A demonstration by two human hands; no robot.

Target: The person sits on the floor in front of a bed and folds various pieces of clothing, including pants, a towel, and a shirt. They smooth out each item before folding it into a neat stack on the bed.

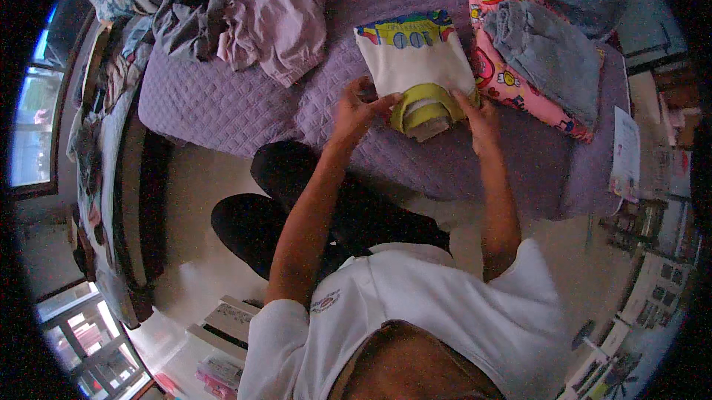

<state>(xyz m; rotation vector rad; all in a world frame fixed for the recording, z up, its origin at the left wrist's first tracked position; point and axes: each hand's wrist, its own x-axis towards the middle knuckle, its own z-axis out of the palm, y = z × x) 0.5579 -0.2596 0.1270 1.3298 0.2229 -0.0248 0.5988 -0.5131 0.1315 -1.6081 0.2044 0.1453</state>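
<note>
A folded white shirt (420, 63) with a yellow-green ribbed collar and a colourful printed band lies on a purple quilted bedspread (250, 116). Its collar points towards me. My left hand (359, 110) grips the shirt's left edge beside the collar, thumb on top. On the other side, my right hand (479, 119) holds the right edge near the collar, its fingers partly hidden. Just right of the shirt lies a folded pink printed cloth (506, 80), with a folded grey garment (545, 46) on top of it.
Crumpled pink clothing (278, 16) and a dark grey garment (192, 16) lie at the back left of the bed. Along the left side runs a rack or ledge draped with clothes (119, 88). Shelves with objects (656, 283) stand at right. A slatted light-coloured stool (228, 322) is near my left side.
</note>
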